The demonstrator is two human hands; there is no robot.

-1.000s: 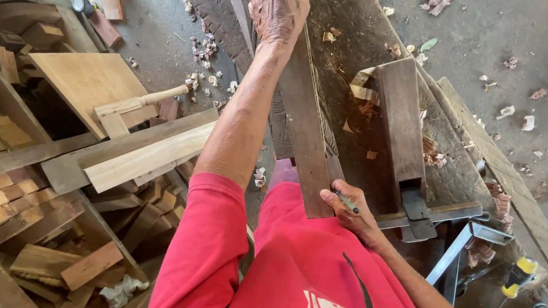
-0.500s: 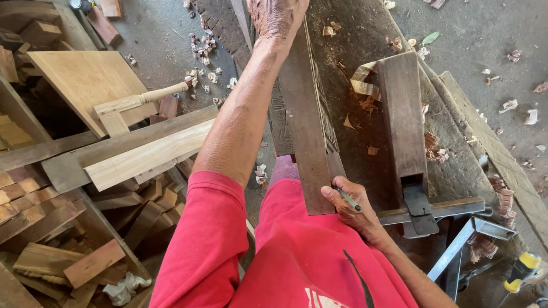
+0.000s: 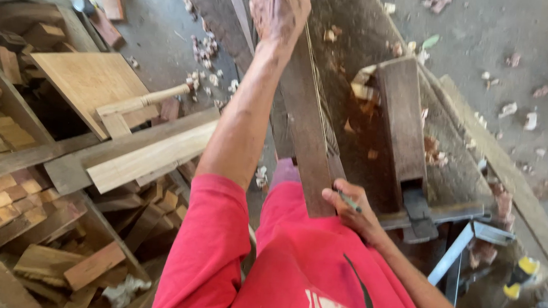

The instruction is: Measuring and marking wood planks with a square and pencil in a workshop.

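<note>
My left hand (image 3: 276, 9) is stretched far forward and presses down on the far part of a long dark wooden board (image 3: 306, 127) that lies lengthwise on a rough workbench (image 3: 365, 115). My right hand (image 3: 350, 209) sits at the board's near end, close to my body, and holds a thin green pencil (image 3: 349, 202) against the board's edge. A thin string or line runs along the board between the two hands. My red shirt fills the bottom of the view.
A dark wooden block (image 3: 403, 120) with a metal clamp piece (image 3: 419, 213) sits right of the board. Pale planks (image 3: 150, 153) and a plywood sheet (image 3: 91, 79) lie at left over piled wood offcuts (image 3: 5, 188). Wood chips litter the concrete floor (image 3: 514, 54).
Both hands have stayed on the board. My view has shifted slightly, and my left hand sits a little farther along the board's far end.
</note>
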